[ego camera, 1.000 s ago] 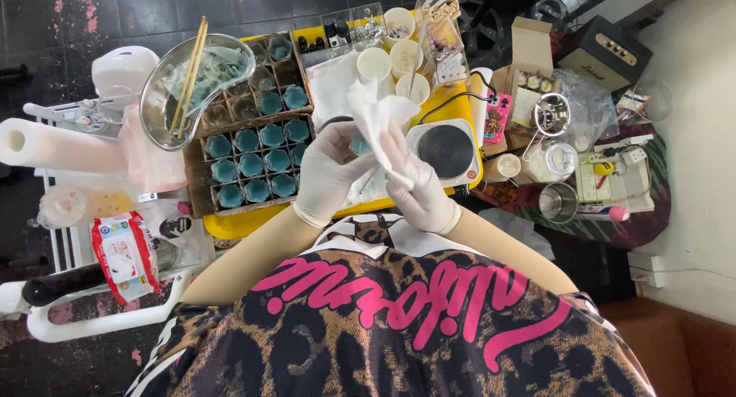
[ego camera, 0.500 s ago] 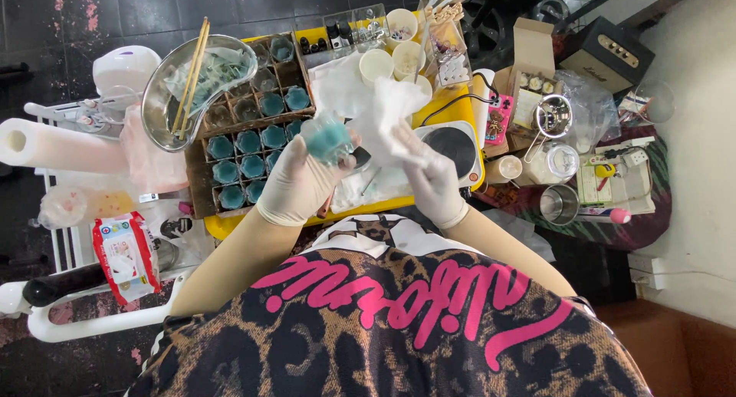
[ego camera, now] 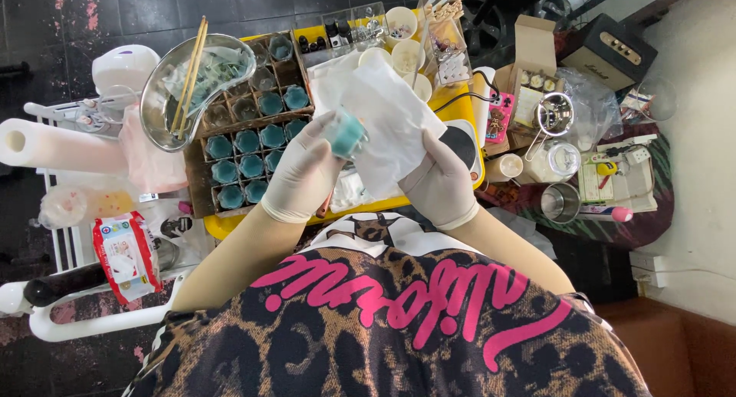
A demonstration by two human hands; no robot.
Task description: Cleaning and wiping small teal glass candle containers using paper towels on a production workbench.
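While my gloved left hand (ego camera: pixel 303 178) grips the small glass jar of teal wax (ego camera: pixel 346 134) by its side, fingers closed round it, my gloved right hand (ego camera: pixel 441 184) holds up the white paper tissue (ego camera: pixel 391 125), pinched along its lower edge, with the sheet touching the jar. The jar is in the air above the near edge of the yellow work table (ego camera: pixel 460 105), just right of the brown cardboard tray of matching teal-filled jars (ego camera: pixel 249 148).

Findings on risk:

1. Grip. The jar is held in smooth gloves above a crowded surface; I judge a slip likely if I press hard with the tissue, and it would land among the other jars or on the dark tiled floor (ego camera: pixel 115 13).

2. Contents. I cannot tell from this view whether the teal filling is set. If it is soft, tilting the jar would smear or spill it.

3. Neighbours. The steel bowl holding wooden chopsticks (ego camera: pixel 192 86) sits over the tray's far left corner, overhanging it; a knock from my left elbow could tip it.

4. Tissue. The loose sheet hangs near the white paper cups (ego camera: pixel 406 56) at the far edge and could drag one over.
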